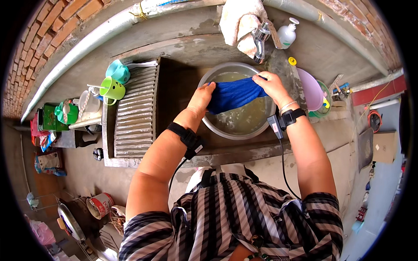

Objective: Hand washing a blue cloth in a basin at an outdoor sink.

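Note:
Stretched between my two hands is a blue cloth, held above a metal basin. My left hand grips its left end, thumb on top. The right end is pinched in my right hand. Cloudy water with some suds fills much of the basin, partly hidden behind the cloth. The basin sits inside a concrete sink, below a chrome faucet.
A ridged concrete washboard lies left of the basin, with a green mug and a teal cup at its far edge. A white pump bottle and a towel are near the faucet. A purple basin leans at right.

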`<state>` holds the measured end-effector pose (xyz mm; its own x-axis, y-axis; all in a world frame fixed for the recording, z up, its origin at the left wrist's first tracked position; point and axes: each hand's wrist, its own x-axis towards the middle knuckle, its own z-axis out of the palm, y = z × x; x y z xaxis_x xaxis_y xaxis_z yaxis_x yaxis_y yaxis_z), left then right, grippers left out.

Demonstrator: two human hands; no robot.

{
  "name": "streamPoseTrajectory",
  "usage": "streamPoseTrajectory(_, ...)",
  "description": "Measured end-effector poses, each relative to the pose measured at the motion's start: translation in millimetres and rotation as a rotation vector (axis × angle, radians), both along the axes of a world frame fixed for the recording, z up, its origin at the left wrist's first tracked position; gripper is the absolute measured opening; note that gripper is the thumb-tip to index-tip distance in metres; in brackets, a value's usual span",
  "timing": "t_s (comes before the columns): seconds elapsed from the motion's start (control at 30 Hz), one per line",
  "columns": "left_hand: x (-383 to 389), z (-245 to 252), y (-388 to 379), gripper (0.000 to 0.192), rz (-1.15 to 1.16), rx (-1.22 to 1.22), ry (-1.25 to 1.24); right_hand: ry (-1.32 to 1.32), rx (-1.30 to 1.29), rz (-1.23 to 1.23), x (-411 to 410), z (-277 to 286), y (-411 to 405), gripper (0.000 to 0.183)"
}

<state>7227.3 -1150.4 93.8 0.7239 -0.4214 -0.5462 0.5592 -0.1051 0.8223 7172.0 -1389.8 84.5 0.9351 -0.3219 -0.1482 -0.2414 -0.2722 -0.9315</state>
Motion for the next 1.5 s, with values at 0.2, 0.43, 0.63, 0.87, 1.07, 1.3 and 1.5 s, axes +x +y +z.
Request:
streamPoseTrajectory(0.2,16.6,-39.6,-13.8,0.042,-0.036,0.237,-0.345,-0.078,-0.022,0.142,-6.0,-9.2,-19.1,0.014)
streamPoseTrajectory(0.43,18.0,-62.5,-4.9,0.054,-0.613,0.510,-0.605,0.209,-0.790,0.535,-5.0,-39.5,-35.3,0.024)
streamPoseTrajectory(0.63,3.7,-67.1,2.7,0.050,-0.602,0.554,-0.484,0.484,-0.754,0.840,22.5,-105.7,-21.1,0.037)
streamPoseTrajectory(0.87,-15.0,-57.3,30.2,0.044,-0.442,0.505,-0.621,0.579,-0.798,1.027,39.7,-159.4,34.1,0.086)
streamPoseTrajectory(1.07,-15.1,-48.9,15.2,0.045,-0.426,0.522,-0.491,0.636,-0.848,1.027,35.0,-171.2,1.4,0.036)
streamPoseTrajectory(1.3,-8.0,-58.6,28.6,0.077,-0.350,0.509,-0.518,0.195,-0.374,0.905,49.6,-2.7,51.8,0.019)
streamPoseTrajectory(1.5,7.1,-53.4,67.6,0.088,-0.017,-0.002,-0.662,-0.054,-0.055,0.853,47.8,76.0,130.7,0.017)
